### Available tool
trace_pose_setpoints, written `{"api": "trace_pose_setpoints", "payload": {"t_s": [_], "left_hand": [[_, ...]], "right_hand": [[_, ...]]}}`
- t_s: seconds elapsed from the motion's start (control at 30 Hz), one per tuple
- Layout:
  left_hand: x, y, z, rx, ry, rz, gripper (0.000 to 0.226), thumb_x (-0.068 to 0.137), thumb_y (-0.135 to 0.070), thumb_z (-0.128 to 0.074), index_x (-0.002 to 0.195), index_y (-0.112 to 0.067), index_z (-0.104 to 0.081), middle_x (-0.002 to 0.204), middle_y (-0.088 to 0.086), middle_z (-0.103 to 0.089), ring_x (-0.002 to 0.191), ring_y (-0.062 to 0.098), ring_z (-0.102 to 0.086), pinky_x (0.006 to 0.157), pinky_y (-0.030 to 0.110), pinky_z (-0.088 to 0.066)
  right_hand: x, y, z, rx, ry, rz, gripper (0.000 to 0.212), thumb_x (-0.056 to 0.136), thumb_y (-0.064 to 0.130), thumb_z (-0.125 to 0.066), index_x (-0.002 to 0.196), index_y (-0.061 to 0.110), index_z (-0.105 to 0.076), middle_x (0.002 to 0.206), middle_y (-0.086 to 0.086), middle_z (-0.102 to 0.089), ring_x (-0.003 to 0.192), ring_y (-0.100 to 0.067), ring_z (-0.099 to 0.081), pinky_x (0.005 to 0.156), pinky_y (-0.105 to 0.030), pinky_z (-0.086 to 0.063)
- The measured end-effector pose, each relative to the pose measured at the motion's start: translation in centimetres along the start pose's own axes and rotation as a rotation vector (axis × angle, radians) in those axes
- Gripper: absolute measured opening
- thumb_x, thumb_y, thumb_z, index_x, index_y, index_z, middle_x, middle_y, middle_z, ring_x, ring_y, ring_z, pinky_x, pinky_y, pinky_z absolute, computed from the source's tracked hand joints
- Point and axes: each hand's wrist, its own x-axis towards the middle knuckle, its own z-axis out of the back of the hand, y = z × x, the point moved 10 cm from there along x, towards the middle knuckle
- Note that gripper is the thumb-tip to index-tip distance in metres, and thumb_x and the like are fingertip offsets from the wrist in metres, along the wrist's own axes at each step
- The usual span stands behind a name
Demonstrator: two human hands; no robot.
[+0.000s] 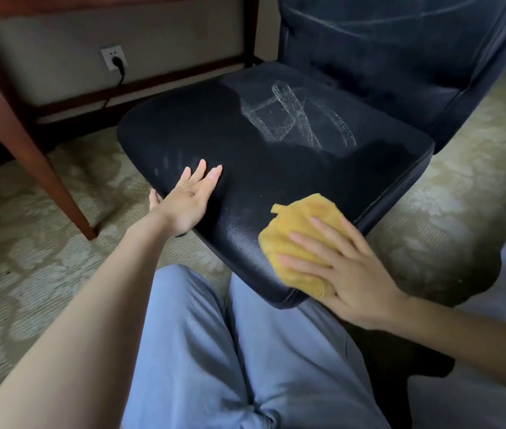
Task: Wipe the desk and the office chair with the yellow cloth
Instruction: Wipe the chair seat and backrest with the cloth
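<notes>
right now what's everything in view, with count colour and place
office chair: one, black, centre, backrest at upper right
streaky marks: several, whitish, middle of the seat
yellow cloth: one, yellow, near corner of the seat
desk: one, reddish-brown wood, upper left, only legs and rails seen
wall socket: one, white, behind the desk, black plug in it
carpet: one, beige patterned, under everything
trousers: one pair, grey-blue, bottom centre
left hand: one, flat on the seat's left edge
right hand: one, fingers flat, pressing the yellow cloth
</notes>
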Motion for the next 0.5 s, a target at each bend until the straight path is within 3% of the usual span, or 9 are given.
{"api": "trace_pose_setpoints", "payload": {"t_s": [0.13,0.27,0.37,0.5], "left_hand": [[0.2,0.3,-0.1,0.001,-0.003,-0.018,0.045,0.096,-0.061,-0.004,0.140,-0.062,-0.015,0.155,-0.029,0.002,0.144,-0.001,0.009,0.111,0.055,0.014],[0.3,0.6,-0.2,-0.001,-0.025,-0.035,0.044,0.095,-0.062,-0.004,0.138,-0.065,-0.014,0.154,-0.031,0.003,0.143,-0.002,0.010,0.111,0.055,0.014],[0.3,0.6,-0.3,-0.011,-0.044,-0.051,0.046,0.092,-0.065,-0.003,0.137,-0.066,-0.014,0.154,-0.031,0.003,0.143,-0.002,0.010,0.111,0.055,0.013],[0.2,0.4,-0.3,-0.022,-0.088,-0.056,0.047,0.091,-0.066,-0.006,0.137,-0.065,-0.015,0.154,-0.032,0.002,0.143,-0.002,0.010,0.111,0.056,0.011]], "right_hand": [[0.7,-7.3,-0.1,0.170,-0.015,-0.401,0.043,0.096,0.050,-0.020,0.138,0.045,-0.027,0.152,0.015,-0.028,0.144,-0.012,-0.013,0.117,-0.043,-0.008],[1.7,-15.1,-2.2,0.263,0.048,-0.749,0.048,0.098,0.052,-0.024,0.144,0.040,-0.027,0.153,0.019,-0.024,0.144,-0.003,-0.005,0.115,-0.031,0.005],[3.6,-18.5,-3.9,0.239,0.207,-0.829,0.051,0.098,0.052,-0.021,0.147,0.040,-0.019,0.155,0.021,-0.016,0.144,-0.005,-0.001,0.115,-0.036,0.002],[7.5,-19.1,-4.9,0.205,0.323,-0.785,0.054,0.097,0.052,-0.015,0.149,0.039,-0.010,0.156,0.019,-0.010,0.146,-0.011,0.002,0.116,-0.043,0.000]]}}
